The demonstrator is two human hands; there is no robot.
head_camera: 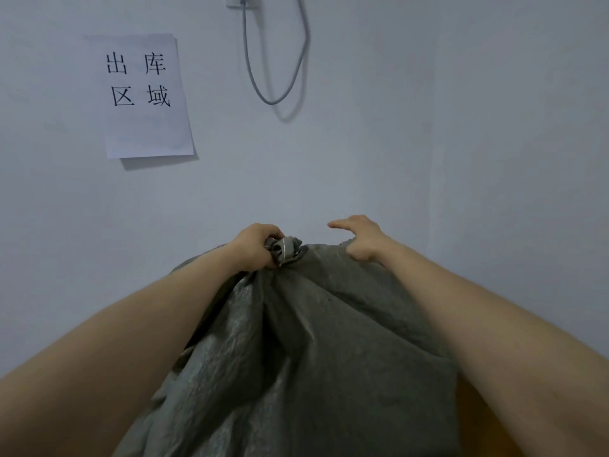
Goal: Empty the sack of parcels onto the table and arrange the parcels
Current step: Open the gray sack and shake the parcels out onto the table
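Observation:
A large grey-green woven sack (296,357) hangs in front of me, filling the lower middle of the view. My left hand (255,247) grips a bunched corner of the sack at its top. My right hand (361,237) holds the sack's top edge farther right, thumb in front of the cloth, index finger pointing left above it. Both forearms reach up from the bottom corners. No parcels show; the sack hides whatever lies below it.
A pale wall stands close ahead. A white paper sign (145,94) with black characters is stuck on it at upper left. A grey cable (273,97) loops down from a wall socket (240,1) at top centre. A yellow surface (474,420) shows at lower right.

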